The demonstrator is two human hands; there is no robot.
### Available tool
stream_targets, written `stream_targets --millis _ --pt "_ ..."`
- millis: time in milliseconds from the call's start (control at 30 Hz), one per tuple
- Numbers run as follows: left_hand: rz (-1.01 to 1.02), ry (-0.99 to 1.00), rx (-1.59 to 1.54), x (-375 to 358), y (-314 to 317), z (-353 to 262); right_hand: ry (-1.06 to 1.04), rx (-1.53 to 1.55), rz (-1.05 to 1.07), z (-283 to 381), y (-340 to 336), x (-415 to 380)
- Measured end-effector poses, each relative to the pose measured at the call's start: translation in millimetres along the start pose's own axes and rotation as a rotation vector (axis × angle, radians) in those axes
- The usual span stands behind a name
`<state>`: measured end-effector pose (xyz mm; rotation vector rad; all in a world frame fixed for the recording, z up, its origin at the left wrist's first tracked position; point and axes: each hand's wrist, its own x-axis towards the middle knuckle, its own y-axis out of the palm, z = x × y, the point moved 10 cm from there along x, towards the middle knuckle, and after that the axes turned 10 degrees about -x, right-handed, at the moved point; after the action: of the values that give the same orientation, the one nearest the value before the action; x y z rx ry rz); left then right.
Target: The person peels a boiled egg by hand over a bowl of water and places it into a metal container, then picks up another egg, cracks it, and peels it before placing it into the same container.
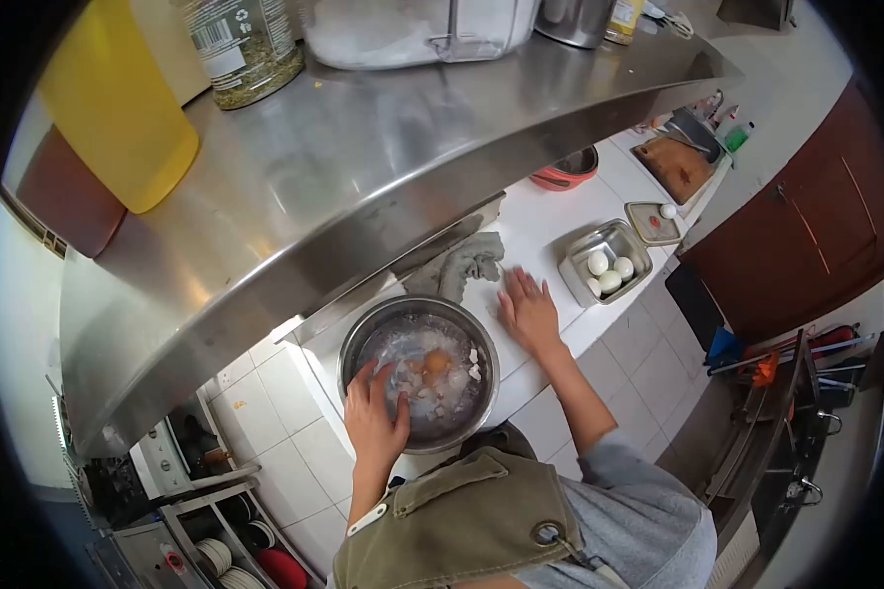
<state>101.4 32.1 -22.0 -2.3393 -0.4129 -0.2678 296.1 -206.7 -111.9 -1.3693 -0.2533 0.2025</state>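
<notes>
A round metal bowl (488, 402) stands on the white counter in front of me. Cloudy liquid fills part of it, with brown rounded eggs (436, 362) in the middle and white shell-like bits (474, 365) along the right side. My left hand (373, 410) reaches over the bowl's near left edge, fingers apart and nothing in them. To the right of the bowl, my right hand (530, 312) rests palm down on the counter with its fingers stretched out. Just beyond it lies a crumpled grey cloth (469, 263).
A square metal container (572, 270) holding several white eggs (610, 281) sits to the right, beside its lid (655, 236). Farther off are a red pot (566, 177) and a wooden cutting board (674, 169). A steel shelf (363, 128) overhangs the counter, carrying jars and bottles.
</notes>
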Motion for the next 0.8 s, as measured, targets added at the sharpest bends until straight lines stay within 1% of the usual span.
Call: stream_targets --millis 67,100,167,233,300,367,433,467,533,567,600,633,700,800 --pt "-0.01 0.02 0.012 1 -1 -2 0.022 -0.098 -0.122 -2 -10 32" --pt "-0.01 0.021 0.01 0 -1 -2 0.022 -0.1 -0.122 0 -9 42" --pt "-0.02 0.031 0.011 -1 -1 -1 0.176 -0.088 -0.262 -7 -22 52" --pt "-0.028 0.009 0.002 0 -3 0 0.201 -0.104 -0.288 2 -25 32" --pt "-0.038 -0.01 -0.007 1 -4 1 0.273 -0.163 -0.249 2 -17 -6" --pt "-0.032 -0.03 -0.014 2 -2 4 0.218 -0.056 -0.207 12 -14 -53" --pt "-0.034 -0.032 -0.011 3 -2 4 0.097 0.024 -0.127 27 -12 -94" --pt "-0.032 -0.031 -0.002 4 -2 4 0.099 0.024 -0.126 27 -17 -106" --pt "-0.03 -0.031 0.004 4 -1 3 0.009 -0.023 -0.05 31 -17 -121" --pt "-0.028 -0.036 0.004 4 -1 3 0.011 -0.023 -0.048 25 -19 -114" --pt "-0.026 -0.042 0.004 4 -1 4 -0.031 -0.03 -0.047 22 -22 -98" --pt "-0.021 -0.044 0.005 4 -1 4 -0.074 -0.036 -0.044 20 -23 -79" --pt "-0.029 -0.027 0.007 4 -1 1 -0.074 -0.042 -0.035 5 -12 -28" --pt "-0.026 -0.004 0.028 3 0 0 0.078 0.001 -0.086 -24 -10 46"
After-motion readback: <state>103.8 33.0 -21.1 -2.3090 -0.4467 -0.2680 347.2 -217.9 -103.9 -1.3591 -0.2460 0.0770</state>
